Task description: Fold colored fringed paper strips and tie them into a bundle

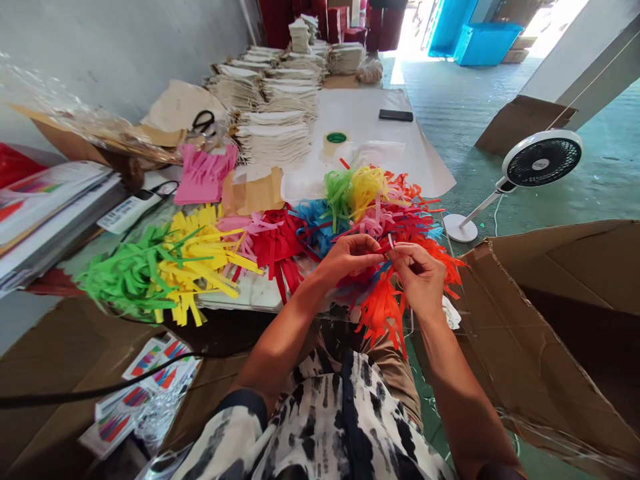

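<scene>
My left hand (pixel 353 257) is closed in a pinch on a red strip at the table's front edge. Close beside it on the right, my right hand (pixel 417 270) pinches a small white piece, near the same red strip. Orange fringed paper (pixel 383 310) hangs below and between my hands. Just beyond them lie a yellow tassel (pixel 367 190), a light green tassel (pixel 339 193) and blue fringe (pixel 317 223). Red fringed paper (pixel 275 243), yellow fringe (pixel 200 250) and green fringe (pixel 127 277) spread out to the left.
White stacks (pixel 275 133) line the table's back left, near black scissors (pixel 203 122) and pink fringed paper (pixel 203 173). Tape (pixel 336 139) and a phone (pixel 396 115) lie farther back. A fan (pixel 540 160) and an open cardboard box (pixel 550 333) stand at the right.
</scene>
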Available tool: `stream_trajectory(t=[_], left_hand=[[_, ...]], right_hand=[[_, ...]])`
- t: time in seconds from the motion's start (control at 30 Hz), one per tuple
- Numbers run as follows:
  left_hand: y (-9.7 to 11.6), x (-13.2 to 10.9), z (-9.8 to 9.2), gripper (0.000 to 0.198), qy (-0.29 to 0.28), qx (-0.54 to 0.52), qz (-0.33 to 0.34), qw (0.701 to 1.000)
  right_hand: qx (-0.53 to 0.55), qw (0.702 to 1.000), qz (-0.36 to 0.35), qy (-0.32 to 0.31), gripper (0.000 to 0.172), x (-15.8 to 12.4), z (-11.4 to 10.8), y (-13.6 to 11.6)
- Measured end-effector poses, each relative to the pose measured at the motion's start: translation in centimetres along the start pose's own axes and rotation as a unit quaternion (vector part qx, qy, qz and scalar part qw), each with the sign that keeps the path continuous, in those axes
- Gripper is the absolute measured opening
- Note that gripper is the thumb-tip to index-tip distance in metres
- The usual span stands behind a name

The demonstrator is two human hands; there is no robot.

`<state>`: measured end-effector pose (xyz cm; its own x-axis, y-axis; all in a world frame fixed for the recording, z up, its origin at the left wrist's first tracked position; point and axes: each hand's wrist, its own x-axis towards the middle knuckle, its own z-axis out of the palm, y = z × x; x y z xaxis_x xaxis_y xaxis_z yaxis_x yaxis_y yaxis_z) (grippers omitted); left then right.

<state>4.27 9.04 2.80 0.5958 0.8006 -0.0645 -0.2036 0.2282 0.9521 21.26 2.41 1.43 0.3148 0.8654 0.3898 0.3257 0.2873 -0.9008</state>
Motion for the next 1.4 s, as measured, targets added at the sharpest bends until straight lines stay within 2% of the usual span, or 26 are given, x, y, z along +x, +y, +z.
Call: stream_trajectory(t=[0.07, 0.27, 0.43, 0.73, 0.97, 1.1, 1.23, 1.4], left_hand=[[0.1, 0.0, -0.1, 0.045, -0.006, -0.005, 0.001, 1.000], [-0.2, 0.4, -0.3, 0.044, 0.020, 0.020, 0.024, 0.999], [-0.1, 0.6, -0.1, 0.045, 0.022, 0.029, 0.032, 0.999], [0.0, 0.3, 0.4, 0.049, 0.006, 0.101, 0.036, 0.994], [-0.9, 1.0, 0.6, 0.046, 0.019, 0.132, 0.113, 0.985], [-0.9, 1.1, 0.7, 0.059, 0.013, 0.116, 0.102, 0.988], [-0.9, 1.0, 1.0, 0.042, 0.016, 0.141, 0.114, 0.983], [-1.4, 0.9, 1.6, 0.031, 0.074, 0.222, 0.178, 0.956]], right_hand=[[-0.009, 1.000, 0.009, -0.007, 0.025, 0.1, 0.0, 0.0], [-0.062, 0.996, -0.038, -0.046, 0.018, -0.2, -1.1, -1.6], [-0.080, 0.993, -0.008, -0.084, 0.017, -0.4, -1.6, -2.1], [-0.110, 0.990, -0.008, -0.089, 0.026, 0.2, -1.9, -1.3], [-0.120, 0.990, 0.001, -0.073, 0.016, 0.1, -1.8, -1.4], [-0.125, 0.990, 0.005, -0.069, 0.018, 0.0, -1.8, -1.6], [-0.126, 0.990, 0.003, -0.069, 0.022, 0.0, -1.8, -1.7], [-0.105, 0.990, 0.059, -0.080, 0.016, -0.2, -2.1, -1.8]])
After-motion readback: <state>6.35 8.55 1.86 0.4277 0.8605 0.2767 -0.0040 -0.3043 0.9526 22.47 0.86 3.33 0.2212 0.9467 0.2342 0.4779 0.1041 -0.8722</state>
